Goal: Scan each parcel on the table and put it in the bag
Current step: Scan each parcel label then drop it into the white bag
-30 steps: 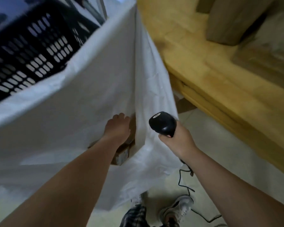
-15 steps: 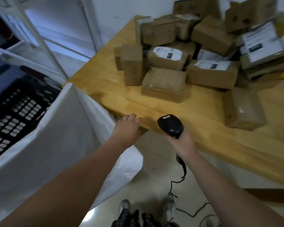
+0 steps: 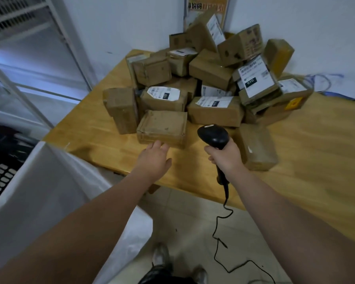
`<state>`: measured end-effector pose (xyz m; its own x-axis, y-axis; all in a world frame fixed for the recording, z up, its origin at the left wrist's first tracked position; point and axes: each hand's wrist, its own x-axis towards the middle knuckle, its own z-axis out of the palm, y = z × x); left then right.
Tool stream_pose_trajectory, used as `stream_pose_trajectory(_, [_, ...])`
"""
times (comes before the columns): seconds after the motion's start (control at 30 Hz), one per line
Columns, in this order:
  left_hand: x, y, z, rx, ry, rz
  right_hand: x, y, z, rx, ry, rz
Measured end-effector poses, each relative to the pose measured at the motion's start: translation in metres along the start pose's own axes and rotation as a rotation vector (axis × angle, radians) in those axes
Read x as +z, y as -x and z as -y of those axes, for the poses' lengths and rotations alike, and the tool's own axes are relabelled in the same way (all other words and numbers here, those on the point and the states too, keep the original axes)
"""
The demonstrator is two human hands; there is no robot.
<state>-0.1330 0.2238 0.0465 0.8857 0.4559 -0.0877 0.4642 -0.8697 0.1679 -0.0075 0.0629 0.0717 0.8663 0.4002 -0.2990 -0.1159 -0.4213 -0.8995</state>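
Note:
Several brown cardboard parcels are piled on the wooden table [image 3: 316,160]. The nearest is a flat brown parcel [image 3: 162,126] lying label-down at the pile's front. My left hand [image 3: 154,158] reaches over the table edge just in front of it, fingers relaxed and holding nothing, fingertips close to its front face. My right hand [image 3: 225,156] grips the handle of a black barcode scanner [image 3: 213,136], whose head points toward the pile. The white bag [image 3: 49,191] stands open at the lower left, beside the table corner.
A lone brown parcel [image 3: 256,148] lies right of the scanner. A black plastic crate [image 3: 0,171] sits behind the bag at far left. The scanner's cable [image 3: 223,232] trails to the tiled floor. White walls and a metal frame stand behind the table.
My left hand left a parcel in the bag, came out and moved up over the table toward the flat parcel. My view swung from the bag to the pile. The scanner stayed gripped.

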Motion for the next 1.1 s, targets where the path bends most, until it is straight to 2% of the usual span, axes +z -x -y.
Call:
stream_pose_trajectory(0.2, [-0.002, -0.037, 0.048, -0.207, 0.149, -0.047, 0.039, -0.034, 0.024, 0.044, 0.002, 0.143])
stream_pose_trajectory(0.37, [0.002, -0.074, 0.083, -0.461, 0.401, -0.015, 0.07, -0.063, 0.026, 0.124, -0.041, 0.137])
stream_pose_trajectory(0.6, [0.013, -0.082, 0.086, -0.456, 0.659, 0.089, 0.086, -0.073, 0.019, 0.22, -0.278, 0.088])
stream_pose_trajectory(0.7, [0.018, -0.075, 0.086, -0.524, 0.925, 0.043, 0.072, -0.07, 0.01, 0.249, -0.397, 0.006])
stream_pose_trajectory(0.77, [0.018, -0.072, 0.084, -0.476, 1.044, -0.017, 0.061, -0.067, 0.005, 0.271, -0.464, -0.029])
stream_pose_trajectory(0.9, [0.004, -0.072, 0.072, -0.33, 1.039, -0.151, 0.046, -0.06, 0.002, 0.314, -0.61, -0.103])
stream_pose_trajectory(1.03, [-0.01, -0.072, 0.063, -0.496, 1.516, -0.027, 0.04, -0.055, 0.001, 0.374, -0.661, -0.161])
stream_pose_trajectory(1.1, [-0.011, -0.073, 0.061, -0.562, 1.557, 0.047, 0.037, -0.052, -0.001, 0.388, -0.641, -0.156])
